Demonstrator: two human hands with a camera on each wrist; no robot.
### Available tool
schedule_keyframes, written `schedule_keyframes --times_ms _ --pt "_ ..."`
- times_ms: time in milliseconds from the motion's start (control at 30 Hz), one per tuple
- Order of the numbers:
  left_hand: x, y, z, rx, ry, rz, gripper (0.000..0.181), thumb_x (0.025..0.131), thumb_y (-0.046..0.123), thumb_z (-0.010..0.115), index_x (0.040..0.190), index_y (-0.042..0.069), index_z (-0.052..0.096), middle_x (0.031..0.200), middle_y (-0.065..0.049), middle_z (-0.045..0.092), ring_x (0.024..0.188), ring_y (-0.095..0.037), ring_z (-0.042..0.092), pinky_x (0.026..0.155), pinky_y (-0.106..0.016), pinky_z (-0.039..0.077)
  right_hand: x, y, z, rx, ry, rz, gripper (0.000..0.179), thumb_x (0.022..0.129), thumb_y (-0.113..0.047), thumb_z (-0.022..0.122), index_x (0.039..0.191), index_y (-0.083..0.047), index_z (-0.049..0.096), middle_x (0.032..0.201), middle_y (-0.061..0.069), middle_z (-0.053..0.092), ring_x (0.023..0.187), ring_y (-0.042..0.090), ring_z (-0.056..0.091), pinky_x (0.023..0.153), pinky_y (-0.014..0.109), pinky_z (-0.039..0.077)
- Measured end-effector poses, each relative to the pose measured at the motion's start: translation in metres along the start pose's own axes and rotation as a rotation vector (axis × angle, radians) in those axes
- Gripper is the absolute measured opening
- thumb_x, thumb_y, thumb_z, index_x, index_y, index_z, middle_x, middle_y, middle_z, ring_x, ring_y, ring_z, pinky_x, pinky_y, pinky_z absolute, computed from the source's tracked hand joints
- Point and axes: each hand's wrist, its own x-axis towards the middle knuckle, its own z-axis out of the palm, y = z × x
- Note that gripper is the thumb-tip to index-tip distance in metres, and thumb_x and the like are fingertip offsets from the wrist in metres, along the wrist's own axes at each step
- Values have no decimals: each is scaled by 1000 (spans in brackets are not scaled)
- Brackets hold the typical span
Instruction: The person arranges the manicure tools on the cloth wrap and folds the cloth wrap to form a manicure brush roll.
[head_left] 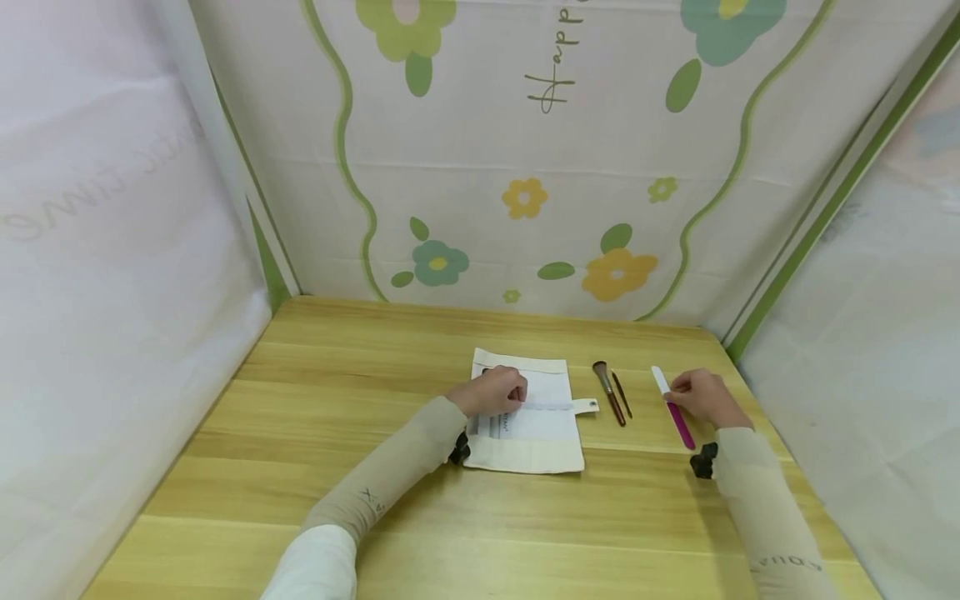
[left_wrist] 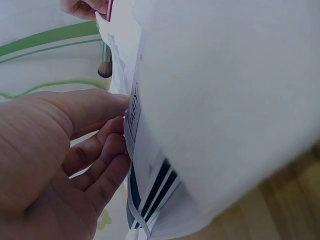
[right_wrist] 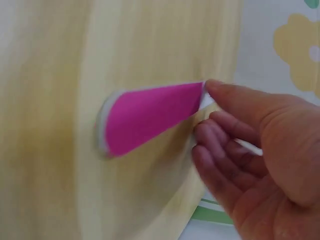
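My right hand (head_left: pixel 707 397) pinches a nail file (head_left: pixel 681 427) near its middle, between thumb and fingers. The file has a magenta half and a white half; in the right wrist view its magenta end points away from the hand. My left hand (head_left: pixel 495 392) is over an open white fabric pouch (head_left: pixel 528 454), its fingers bent. In the left wrist view, the thumb and fingertips meet the pouch at a grey band (left_wrist: pixel 133 120) with dark lettering. Whether they pinch the band cannot be seen. Dark strips (left_wrist: pixel 155 190) show inside the pouch below them.
Between the pouch and the file, a brush (head_left: pixel 609 393) with a reddish-brown handle lies beside a thin dark stick-like tool (head_left: pixel 622 395). The pouch's snap tab (head_left: pixel 587 406) points right toward them. Patterned cloth walls (head_left: pixel 465 150) enclose the wooden table (head_left: pixel 337 375) on three sides.
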Motion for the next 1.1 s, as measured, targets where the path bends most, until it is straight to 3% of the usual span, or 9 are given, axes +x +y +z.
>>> schedule_keyframes --times_ms 267,467,700,933,1100 --pt "-1 1 -1 0 3 -8 9 103 8 67 98 8 75 95 -2 73 84 -8 58 82 -22 51 11 -8 -14 1 -117 141 28 95 -22 77 99 6 78 89 14 77 79 22 63 71 32 50" --pt "-1 1 1 -19 14 9 12 102 4 65 94 6 74 87 -1 67 79 -8 52 78 -22 47 12 -4 -19 157 -184 204 30 96 -18 73 102 11 76 81 10 77 73 17 69 70 31 54" --pt "-1 0 1 -42 21 1 13 102 4 65 92 7 73 84 2 65 78 -9 52 77 -22 47 13 -9 -23 246 -152 204 30 98 -24 71 80 0 73 65 0 68 61 13 56 67 31 50" --pt "-3 0 0 -47 13 -7 13 103 5 65 92 6 73 83 2 64 78 -9 52 76 -22 46 22 -43 -20 318 -119 147 40 101 -27 71 119 8 74 100 7 80 86 11 71 80 31 59" --pt "-3 1 0 -53 6 -19 13 103 7 65 93 7 73 84 2 65 77 -9 52 76 -22 46 34 -80 -9 404 -118 110 38 103 -22 70 124 9 72 111 15 79 87 9 74 87 36 63"
